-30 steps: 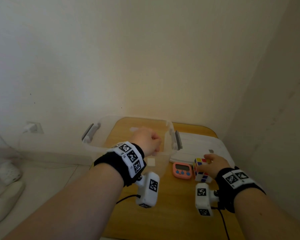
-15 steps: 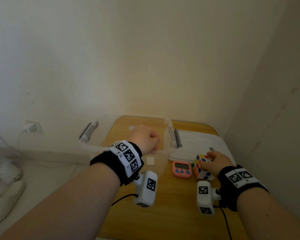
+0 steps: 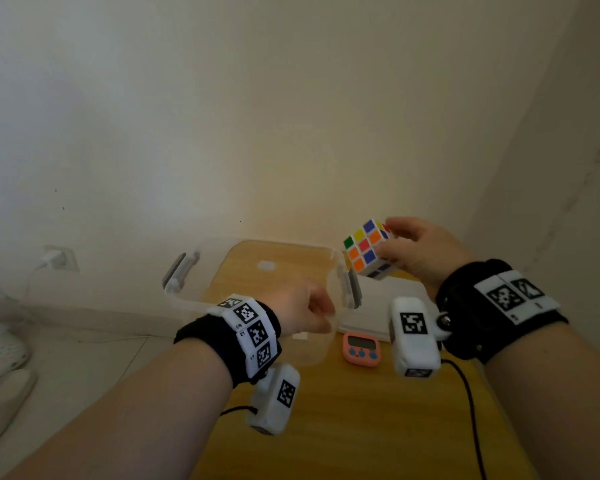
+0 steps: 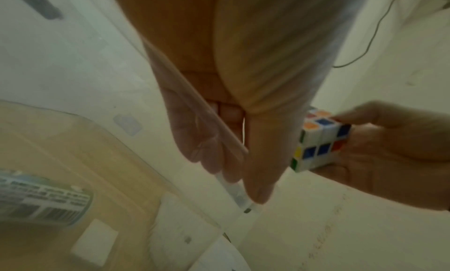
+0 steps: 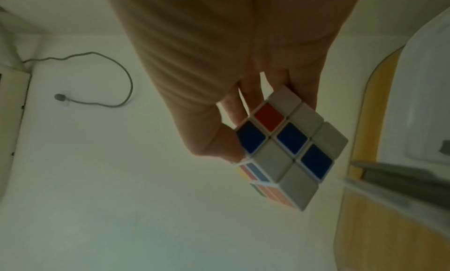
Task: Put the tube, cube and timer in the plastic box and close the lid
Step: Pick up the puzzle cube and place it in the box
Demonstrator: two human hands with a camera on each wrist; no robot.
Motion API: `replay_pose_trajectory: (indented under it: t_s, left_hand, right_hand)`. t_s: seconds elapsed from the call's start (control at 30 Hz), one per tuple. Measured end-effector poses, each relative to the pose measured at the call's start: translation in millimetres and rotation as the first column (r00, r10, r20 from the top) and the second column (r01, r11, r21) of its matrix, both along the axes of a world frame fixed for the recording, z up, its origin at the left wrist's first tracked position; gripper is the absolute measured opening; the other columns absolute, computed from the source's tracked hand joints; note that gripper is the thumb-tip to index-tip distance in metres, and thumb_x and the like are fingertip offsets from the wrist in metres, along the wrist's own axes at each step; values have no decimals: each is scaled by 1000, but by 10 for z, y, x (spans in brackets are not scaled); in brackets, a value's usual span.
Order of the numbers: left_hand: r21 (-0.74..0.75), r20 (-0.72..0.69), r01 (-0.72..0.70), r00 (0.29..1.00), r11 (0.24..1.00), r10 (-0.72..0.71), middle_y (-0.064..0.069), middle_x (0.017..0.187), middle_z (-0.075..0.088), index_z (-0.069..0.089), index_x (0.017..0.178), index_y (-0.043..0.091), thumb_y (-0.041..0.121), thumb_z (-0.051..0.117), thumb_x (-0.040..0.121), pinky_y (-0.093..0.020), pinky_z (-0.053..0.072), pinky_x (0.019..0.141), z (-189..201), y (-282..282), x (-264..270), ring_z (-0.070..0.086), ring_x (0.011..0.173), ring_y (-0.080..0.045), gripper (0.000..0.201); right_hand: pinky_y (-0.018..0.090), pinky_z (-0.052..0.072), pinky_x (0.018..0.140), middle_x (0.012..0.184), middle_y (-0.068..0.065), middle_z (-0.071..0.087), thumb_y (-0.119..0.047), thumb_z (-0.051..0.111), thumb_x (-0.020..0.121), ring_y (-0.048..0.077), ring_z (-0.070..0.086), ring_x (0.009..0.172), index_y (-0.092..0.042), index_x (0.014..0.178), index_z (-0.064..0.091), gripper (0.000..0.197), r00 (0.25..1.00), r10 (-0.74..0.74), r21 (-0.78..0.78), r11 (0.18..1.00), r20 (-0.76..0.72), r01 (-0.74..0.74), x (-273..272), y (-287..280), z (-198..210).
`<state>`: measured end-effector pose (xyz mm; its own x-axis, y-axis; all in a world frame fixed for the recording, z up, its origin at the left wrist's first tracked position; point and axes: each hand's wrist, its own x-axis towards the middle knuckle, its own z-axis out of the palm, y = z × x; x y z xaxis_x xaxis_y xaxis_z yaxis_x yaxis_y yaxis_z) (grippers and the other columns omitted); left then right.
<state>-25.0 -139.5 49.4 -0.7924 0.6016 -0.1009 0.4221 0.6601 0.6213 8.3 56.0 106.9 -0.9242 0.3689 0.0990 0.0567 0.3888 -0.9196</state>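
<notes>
Right grip [image 3: 420,252]: fingers curled round the cube [image 3: 369,249], held in the air above the lid [image 3: 392,299].
Left grip [image 3: 305,306]: pinching the plastic box [image 3: 222,271] rim.
Timer [image 3: 361,348]: flat on the counter [image 3: 361,427], beside the box.
Tube [image 4: 41,204]: inside the box.

Legible text: none. Tube [image 4: 41,202] inside the plastic box [image 4: 80,67]: printed label with lines of text and a barcode, too blurred to read. Timer [image 3: 361,348]: display shows no readable digits. Wristbands [image 3: 253,327]: black-and-white square marker codes only.
</notes>
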Motion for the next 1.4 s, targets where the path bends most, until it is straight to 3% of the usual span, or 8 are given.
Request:
replay_pose_trajectory:
  t_s: [0.17, 0.33, 0.53, 0.67, 1.0, 1.17, 1.3, 1.4]
  left_hand:
    - [17, 8, 96, 995, 995, -96, 4, 112, 72, 73, 110, 21, 24, 73, 80, -22, 53, 84, 16, -29, 41, 62, 89, -5, 30]
    - [-24, 8, 237, 971, 971, -237, 0, 107, 74, 74, 107, 16, 23, 72, 82, -14, 46, 71, 56, -8, 111, 56, 69, 3, 26]
    - [-30, -17, 270, 963, 962, -271, -3, 103, 76, 75, 101, 13, 23, 72, 82, -18, 49, 70, 54, 20, 156, 61, 77, -7, 22]
    - [-26, -1, 258, 966, 966, -258, -1, 103, 76, 75, 102, 14, 24, 73, 80, -28, 54, 82, 56, 13, 159, 68, 85, -12, 23]
    - [-21, 31, 260, 965, 965, -259, -2, 99, 76, 75, 101, 14, 23, 73, 80, -39, 58, 87, 57, 21, 162, 71, 90, -20, 23]
    - [-14, 32, 247, 969, 969, -247, 14, 80, 66, 75, 102, 17, 24, 73, 80, -21, 53, 73, 74, 26, 162, 62, 72, -4, 23]
    - [-9, 64, 230, 971, 973, -229, 22, 76, 62, 74, 106, 20, 25, 73, 80, -17, 47, 75, 81, 30, 177, 59, 72, 2, 26]
    - [-8, 63, 210, 976, 978, -209, 25, 75, 61, 74, 109, 20, 25, 74, 81, -8, 44, 66, 88, 33, 207, 57, 69, 8, 29]
  right_hand:
    - [41, 50, 97, 133, 5, 55, -13, 72, 76, 24, 57, 112, -14, 132, 53, 59, 989, 113, 84, 989, 101, -121, -107, -295, 54]
    - [38, 52, 94, 134, 5, 55, -19, 74, 74, 23, 59, 110, -14, 134, 52, 64, 939, 117, 247, 947, 325, -203, -181, -430, -59]
    - [40, 54, 92, 134, 7, 57, -26, 75, 73, 25, 61, 110, -13, 137, 51, 69, 891, 89, 311, 917, 446, -248, -250, -464, -164]
    - [40, 52, 94, 134, 5, 56, -30, 76, 72, 24, 59, 113, -14, 135, 52, 69, 880, 90, 341, 900, 466, -273, -275, -482, -193]
    - [43, 55, 91, 114, 13, 65, -19, 77, 72, 28, 66, 101, -11, 123, 59, 55, 897, 104, 224, 950, 429, -217, -288, -399, -266]
    - [42, 55, 93, 112, 14, 66, -19, 76, 75, 27, 66, 102, -10, 121, 60, 50, 910, 113, 193, 960, 399, -204, -230, -392, -257]
    - [40, 55, 93, 107, 15, 67, -16, 76, 76, 26, 67, 100, -9, 118, 62, 45, 932, 116, 120, 979, 342, -166, -116, -313, -243]
    - [37, 56, 88, 100, 12, 67, -14, 74, 77, 23, 67, 93, -11, 104, 66, 29, 955, 94, 63, 991, 282, -116, 1, -183, -246]
